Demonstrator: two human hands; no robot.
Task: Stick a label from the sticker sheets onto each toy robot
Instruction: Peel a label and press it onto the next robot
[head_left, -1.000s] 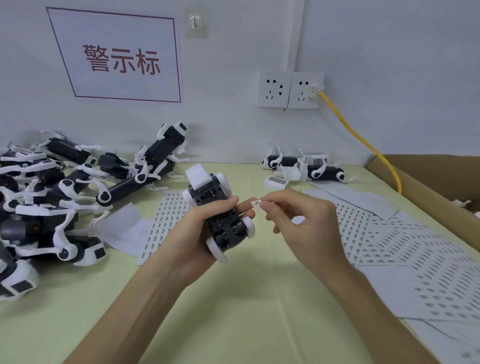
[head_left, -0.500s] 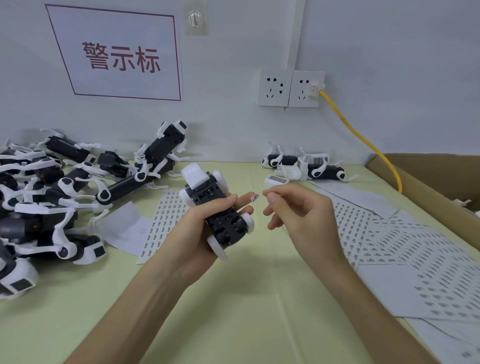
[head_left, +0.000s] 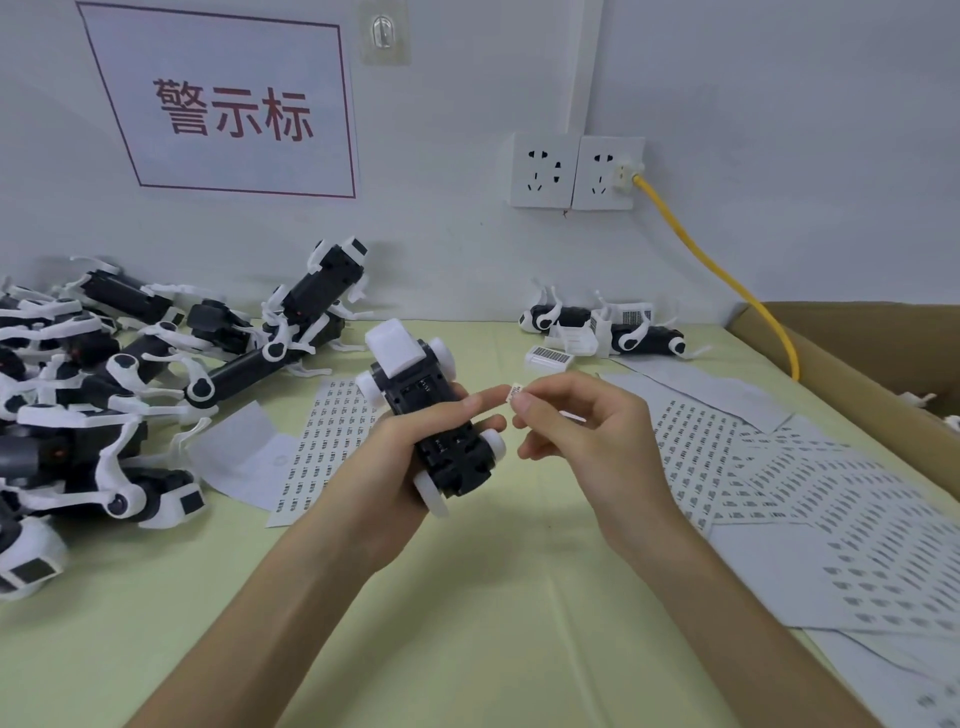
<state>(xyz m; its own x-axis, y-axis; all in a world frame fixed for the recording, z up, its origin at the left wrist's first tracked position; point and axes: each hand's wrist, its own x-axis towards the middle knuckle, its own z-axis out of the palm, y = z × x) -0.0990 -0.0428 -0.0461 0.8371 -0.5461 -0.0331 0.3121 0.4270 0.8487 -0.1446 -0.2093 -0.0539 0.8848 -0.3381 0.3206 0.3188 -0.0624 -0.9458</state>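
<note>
Left hand (head_left: 400, 457) grips a black-and-white plastic toy robot (head_left: 434, 415) above mid-tabletop, long axis slanting away leftward; right hand (head_left: 582, 436) pinches a small white paper label (head_left: 516, 391) just right of it.

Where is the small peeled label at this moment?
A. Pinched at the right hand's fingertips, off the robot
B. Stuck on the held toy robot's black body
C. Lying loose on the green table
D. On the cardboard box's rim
A: the label sits pinched at the right hand fingertips, beside the toy robot gripped by the left hand.
</note>
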